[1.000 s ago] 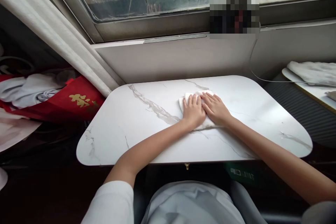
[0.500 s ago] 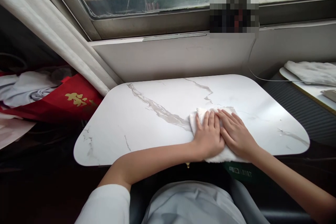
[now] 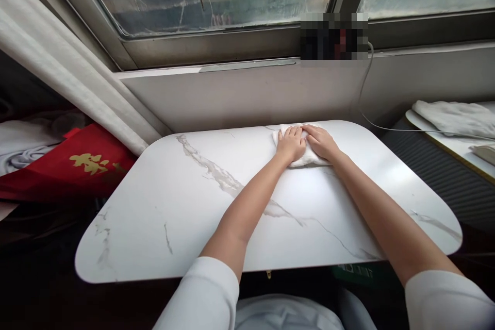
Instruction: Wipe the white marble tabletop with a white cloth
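Note:
A folded white cloth point(image 3: 309, 159) lies near the far edge of the white marbled tabletop point(image 3: 147, 201). My left hand point(image 3: 292, 143) rests flat on the cloth's left part, fingers pointing away from me and spread a little. Just to its right, my right hand point(image 3: 320, 142) presses on the cloth from the other side, its fingers stretched out and angled to the left. The two hands nearly touch at the fingertips. Both arms reach forward across the table.
Left of the table is a red bag point(image 3: 77, 165) with gold markings, holding pale cloth. A white curtain point(image 3: 69, 56) hangs beside the window. At right, a folded white cloth point(image 3: 456, 116) lies on another surface, and a thin cable point(image 3: 394, 129) runs past it.
Both hands and the cloth have moved away from me, from the near edge to the far edge of the tabletop. The arms are now stretched further out.

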`<state>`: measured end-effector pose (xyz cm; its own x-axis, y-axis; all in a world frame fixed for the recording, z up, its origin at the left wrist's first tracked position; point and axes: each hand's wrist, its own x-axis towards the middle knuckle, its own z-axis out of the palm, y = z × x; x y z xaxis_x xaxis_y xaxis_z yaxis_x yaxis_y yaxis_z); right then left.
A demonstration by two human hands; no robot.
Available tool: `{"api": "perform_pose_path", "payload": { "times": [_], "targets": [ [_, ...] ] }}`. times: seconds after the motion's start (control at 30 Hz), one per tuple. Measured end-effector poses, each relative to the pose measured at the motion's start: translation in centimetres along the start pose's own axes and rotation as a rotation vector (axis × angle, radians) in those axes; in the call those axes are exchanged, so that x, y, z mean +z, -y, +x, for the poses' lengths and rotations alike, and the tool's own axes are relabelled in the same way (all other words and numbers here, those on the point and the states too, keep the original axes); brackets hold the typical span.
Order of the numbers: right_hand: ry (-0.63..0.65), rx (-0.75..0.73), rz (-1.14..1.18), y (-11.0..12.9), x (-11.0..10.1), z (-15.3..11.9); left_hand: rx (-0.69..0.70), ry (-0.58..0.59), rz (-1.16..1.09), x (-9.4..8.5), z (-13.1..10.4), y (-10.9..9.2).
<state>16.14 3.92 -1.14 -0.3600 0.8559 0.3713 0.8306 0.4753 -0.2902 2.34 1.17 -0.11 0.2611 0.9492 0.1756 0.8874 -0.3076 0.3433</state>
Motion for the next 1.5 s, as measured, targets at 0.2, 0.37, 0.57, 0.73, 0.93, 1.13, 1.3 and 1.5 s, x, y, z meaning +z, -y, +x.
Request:
{"api": "perform_pose_path", "payload": {
  "times": [0.2, 0.37, 0.57, 0.73, 0.93, 1.13, 1.3, 1.5],
  "targets": [
    [-0.015, -0.012, 0.004, -1.2, 0.4, 1.5, -0.051, -0.040, 0.009, 0.6, 1.8, -0.2],
    [0.015, 0.007, -0.051, -1.1, 0.1, 0.1, -0.053, -0.053, 0.029, 1.0, 0.8, -1.1],
    [0.072, 0.022, -0.132, 0.2, -2.1, -5.4, 0.010, -0.019, 0.010, 1.1, -3.4, -3.8],
    [0.062, -0.005, -0.179, 1.6, -4.8, -13.4, 0.076, 0.025, -0.017, 1.1, -9.7, -7.8],
    [0.004, -0.004, -0.176, 3.5, -8.2, -23.7, 0.284, 0.143, -0.040, 0.8, -16.9, -12.4],
    [-0.009, 0.064, -0.187, 3.8, -9.2, -26.7, 0.415, 0.194, -0.032, 0.6, -18.0, -13.6],
    [0.051, 0.092, -0.201, 0.8, -8.8, -22.7, 0.363, 0.218, -0.074, 1.3, -13.9, -13.3],
    [0.091, 0.081, -0.193, -5.0, -7.3, -13.4, 0.221, 0.137, -0.076, 3.0, -5.1, -11.9]
  ]
}}
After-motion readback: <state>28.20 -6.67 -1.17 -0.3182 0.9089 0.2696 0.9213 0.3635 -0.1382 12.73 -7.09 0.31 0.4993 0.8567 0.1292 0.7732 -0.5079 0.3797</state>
